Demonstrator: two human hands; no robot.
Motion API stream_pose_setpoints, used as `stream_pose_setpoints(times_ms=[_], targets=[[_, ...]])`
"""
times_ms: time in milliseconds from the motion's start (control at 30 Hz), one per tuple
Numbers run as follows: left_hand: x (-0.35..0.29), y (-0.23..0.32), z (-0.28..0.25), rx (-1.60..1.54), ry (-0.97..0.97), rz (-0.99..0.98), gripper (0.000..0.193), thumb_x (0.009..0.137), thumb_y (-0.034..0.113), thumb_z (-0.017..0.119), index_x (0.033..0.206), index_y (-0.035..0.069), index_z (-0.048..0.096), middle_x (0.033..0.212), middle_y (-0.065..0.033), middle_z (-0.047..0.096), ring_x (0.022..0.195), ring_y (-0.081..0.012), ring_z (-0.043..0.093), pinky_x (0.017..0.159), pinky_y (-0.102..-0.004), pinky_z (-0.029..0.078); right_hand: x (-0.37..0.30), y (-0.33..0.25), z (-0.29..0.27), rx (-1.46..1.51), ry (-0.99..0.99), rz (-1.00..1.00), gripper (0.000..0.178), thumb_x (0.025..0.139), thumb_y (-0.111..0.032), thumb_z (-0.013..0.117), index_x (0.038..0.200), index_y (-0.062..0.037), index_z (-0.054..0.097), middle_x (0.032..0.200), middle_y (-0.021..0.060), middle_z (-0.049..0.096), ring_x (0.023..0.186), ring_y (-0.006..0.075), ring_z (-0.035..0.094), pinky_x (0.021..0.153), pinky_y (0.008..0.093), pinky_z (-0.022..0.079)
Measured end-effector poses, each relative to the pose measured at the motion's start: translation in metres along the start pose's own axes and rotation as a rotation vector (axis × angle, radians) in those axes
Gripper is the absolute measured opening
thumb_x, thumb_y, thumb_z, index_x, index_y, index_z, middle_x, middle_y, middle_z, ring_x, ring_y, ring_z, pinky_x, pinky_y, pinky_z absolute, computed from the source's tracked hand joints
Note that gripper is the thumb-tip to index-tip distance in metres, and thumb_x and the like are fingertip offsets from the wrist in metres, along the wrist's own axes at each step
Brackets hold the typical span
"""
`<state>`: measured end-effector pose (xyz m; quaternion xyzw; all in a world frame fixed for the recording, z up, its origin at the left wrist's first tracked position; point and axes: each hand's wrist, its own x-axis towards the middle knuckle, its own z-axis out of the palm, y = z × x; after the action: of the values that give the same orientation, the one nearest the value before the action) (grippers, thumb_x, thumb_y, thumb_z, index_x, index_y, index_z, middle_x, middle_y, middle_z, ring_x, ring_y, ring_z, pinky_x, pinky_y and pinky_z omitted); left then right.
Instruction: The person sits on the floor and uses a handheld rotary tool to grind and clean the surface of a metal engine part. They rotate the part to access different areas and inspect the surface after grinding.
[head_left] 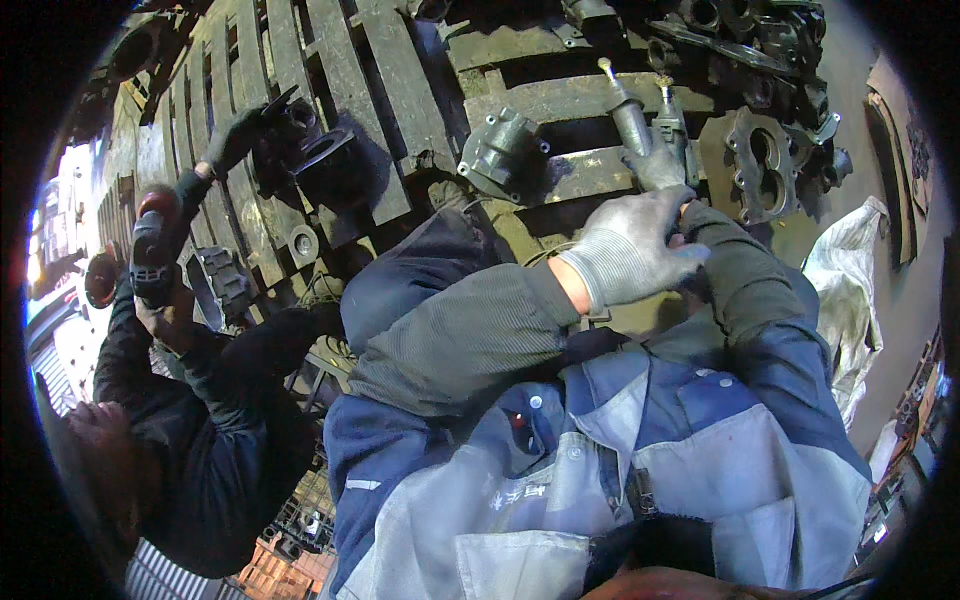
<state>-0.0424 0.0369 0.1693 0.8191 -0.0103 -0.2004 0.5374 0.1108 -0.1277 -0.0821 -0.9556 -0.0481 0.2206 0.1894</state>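
Note:
My right hand (pixel 657 168), in a grey glove, is at the lower end of a cylindrical metal tool (pixel 630 122) with a thin shaft and round tip; its fingers look closed round the tool body, though partly hidden. Beside it lies a second similar tool (pixel 668 112) with a darker tip. My left hand (pixel 632 248), gloved in grey, crosses over to my right wrist. Its fingers close on the cuff of my right sleeve (pixel 722 232), the thumb on the near side. Left of the tools, a grey metal housing (pixel 500 152) with bolt lugs rests on the wooden pallet (pixel 570 100).
To the right stands a flat casting with two large openings (pixel 762 165). Dark castings (pixel 750 50) pile up behind it. A white sack (pixel 848 285) hangs nearby. At left, a co-worker holds a red and black power tool (pixel 153 245) and a gloved hand (pixel 232 140) near dark castings.

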Motion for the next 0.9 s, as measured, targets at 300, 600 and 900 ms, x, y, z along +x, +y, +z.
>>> stream_pose_setpoints(times_ms=[300,600,900], targets=[[-0.024,0.015,-0.013,-0.083,0.032,0.169,0.072,0.087,0.045,0.074,0.138,-0.002,0.055,0.111,-0.0296,0.072,0.105,-0.0449,0.071,0.092,-0.05,0.058,0.004,-0.004,0.014,-0.441,-0.232,-0.128,0.071,0.097,-0.058,0.062,0.142,-0.0033,0.051,0.133,0.0331,0.063,0.12,0.0478,0.066,0.104,0.0575,0.05],[-0.032,0.024,-0.038,-0.219,0.201,0.285,0.07,0.087,0.042,0.074,0.136,-0.005,0.055,0.106,-0.0301,0.071,0.101,-0.0477,0.071,0.09,-0.0533,0.057,-0.065,-0.102,0.019,-0.325,0.253,-0.659,0.106,0.088,-0.064,0.077,0.165,-0.009,0.03,0.152,0.0251,0.048,0.139,0.046,0.049,0.117,0.0582,0.04],[-0.032,0.018,-0.048,-0.215,0.293,0.231,0.066,0.09,0.046,0.073,0.131,-0.003,0.058,0.104,-0.0281,0.072,0.099,-0.046,0.072,0.087,-0.0531,0.058,-0.089,-0.218,0.075,-0.467,0.024,-0.569,0.105,0.072,-0.06,0.087,0.16,-0.0249,0.042,0.163,0.0268,0.033,0.149,0.0533,0.03,0.118,0.0651,0.033]])
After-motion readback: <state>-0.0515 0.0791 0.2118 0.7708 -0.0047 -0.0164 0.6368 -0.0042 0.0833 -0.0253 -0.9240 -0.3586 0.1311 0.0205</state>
